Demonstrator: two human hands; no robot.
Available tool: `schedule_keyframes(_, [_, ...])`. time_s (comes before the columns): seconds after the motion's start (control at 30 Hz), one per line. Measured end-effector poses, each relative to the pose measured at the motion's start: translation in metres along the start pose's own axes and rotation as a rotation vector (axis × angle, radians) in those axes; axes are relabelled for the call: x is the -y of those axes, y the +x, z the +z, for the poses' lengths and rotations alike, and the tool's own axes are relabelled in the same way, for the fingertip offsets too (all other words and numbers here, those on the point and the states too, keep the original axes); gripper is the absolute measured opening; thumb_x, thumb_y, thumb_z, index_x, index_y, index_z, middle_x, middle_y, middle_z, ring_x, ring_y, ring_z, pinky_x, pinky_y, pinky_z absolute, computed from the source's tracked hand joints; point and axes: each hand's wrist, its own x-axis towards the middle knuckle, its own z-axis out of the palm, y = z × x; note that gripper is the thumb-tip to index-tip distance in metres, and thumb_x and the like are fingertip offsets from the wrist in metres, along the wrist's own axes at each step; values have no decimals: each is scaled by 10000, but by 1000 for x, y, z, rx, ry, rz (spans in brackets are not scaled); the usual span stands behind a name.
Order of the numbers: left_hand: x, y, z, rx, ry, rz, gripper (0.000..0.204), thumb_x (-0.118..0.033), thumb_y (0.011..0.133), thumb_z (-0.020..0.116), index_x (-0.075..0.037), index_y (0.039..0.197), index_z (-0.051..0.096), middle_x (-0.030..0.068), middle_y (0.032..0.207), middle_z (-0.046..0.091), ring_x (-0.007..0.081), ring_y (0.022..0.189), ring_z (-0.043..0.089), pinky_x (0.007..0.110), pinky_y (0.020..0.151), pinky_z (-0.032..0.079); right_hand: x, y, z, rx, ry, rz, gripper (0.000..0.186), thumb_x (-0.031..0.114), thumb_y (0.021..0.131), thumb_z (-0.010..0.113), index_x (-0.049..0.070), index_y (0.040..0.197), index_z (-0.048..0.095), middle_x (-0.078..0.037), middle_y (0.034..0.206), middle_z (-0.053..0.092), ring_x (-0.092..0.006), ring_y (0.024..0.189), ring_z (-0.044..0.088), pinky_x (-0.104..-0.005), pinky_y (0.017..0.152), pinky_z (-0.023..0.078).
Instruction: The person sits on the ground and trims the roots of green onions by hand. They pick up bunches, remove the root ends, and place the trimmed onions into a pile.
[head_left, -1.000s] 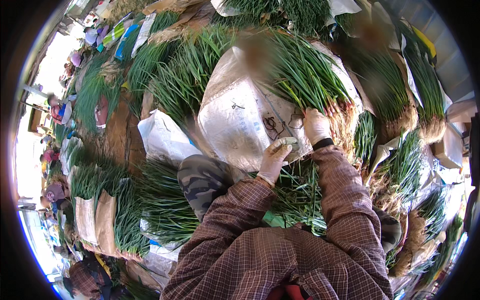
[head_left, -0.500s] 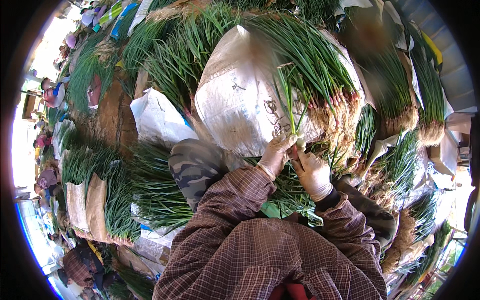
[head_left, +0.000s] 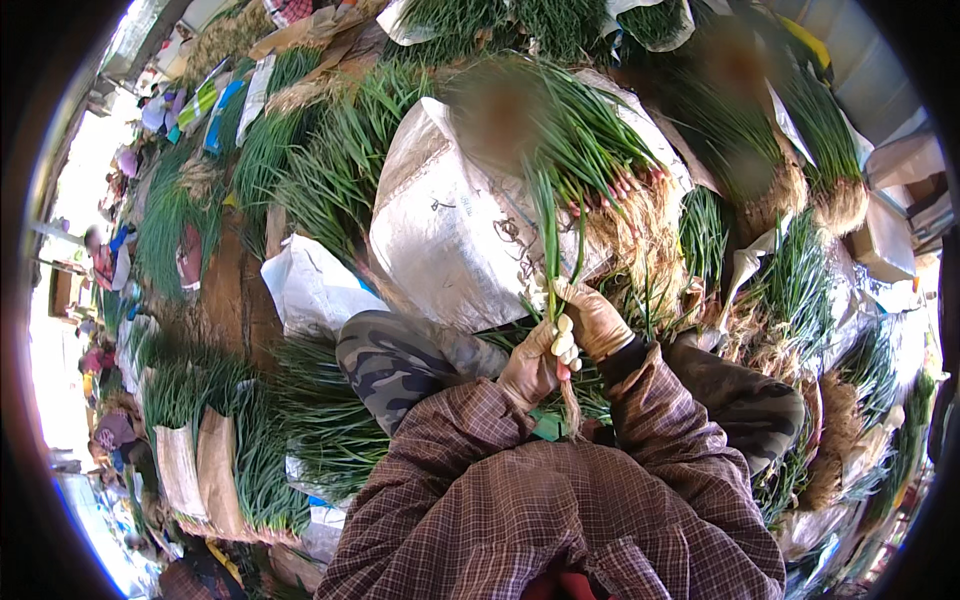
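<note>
My left hand [head_left: 530, 365], in a pale glove with whitish fingertips, is closed around a spring onion [head_left: 550, 230] above its pink base and dangling roots, between my knees. My right hand [head_left: 592, 318], also gloved, grips the same onion just higher and to the right; its green leaves point away from me. Beyond my hands a white woven sack [head_left: 430, 230] lies under a pile of spring onions [head_left: 615, 130] with pink bases and pale roots. A blurred brown smudge hides part of the sack and pile.
Onion bundles surround me: left [head_left: 240, 470], behind [head_left: 340, 170] and right [head_left: 830, 170]. A white sheet [head_left: 310, 280] lies left of the sack, beside bare brown ground [head_left: 235, 280]. A cardboard box [head_left: 880, 240] stands at right. Other people [head_left: 110, 430] are along the left edge.
My right hand has left the pile with a spring onion and joined my left hand. Over the last half second both hands, with the onion, have shifted slightly, the right now higher.
</note>
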Motion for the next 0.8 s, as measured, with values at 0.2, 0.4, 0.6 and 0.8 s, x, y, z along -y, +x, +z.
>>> schedule_keyframes(0.2, [8, 0, 5, -242, 173, 31, 181, -216, 985, 505, -55, 989, 585, -28, 706, 519, 110, 626, 484, 271, 623, 434, -23, -37, -8, -200, -194, -503, 235, 248, 1000, 496, 39, 911, 558, -44, 793, 569, -155, 706, 543, -303, 679, 461])
schedule_keyframes(0.4, [-38, -9, 31, -302, 298, 227, 225, -273, 967, 547, -60, 992, 615, -72, 593, 445, 43, 479, 379, 202, 405, 345, 8, -95, -28, -419, -497, -365, 282, 295, 984, 547, 44, 874, 615, -8, 653, 586, -99, 491, 506, -252, 472, 426])
schedule_keyframes(0.6, [-68, -12, 111, 232, 379, 377, 326, -281, 1009, 476, -33, 1211, 543, -49, 613, 449, 58, 477, 410, 219, 400, 371, 36, -51, -122, -284, -1804, -229, 604, 581, 951, 421, 92, 1265, 586, -141, 1107, 681, -233, 939, 681, -358, 860, 544])
schedule_keyframes(0.8, [-45, 55, 54, -53, 311, 266, 279, -256, 978, 543, -38, 1140, 607, -48, 653, 498, 63, 491, 438, 212, 451, 377, 96, 37, -126, -891, -1789, -666, 344, 297, 932, 581, 75, 1192, 615, -152, 995, 696, -274, 867, 682, -390, 771, 546])
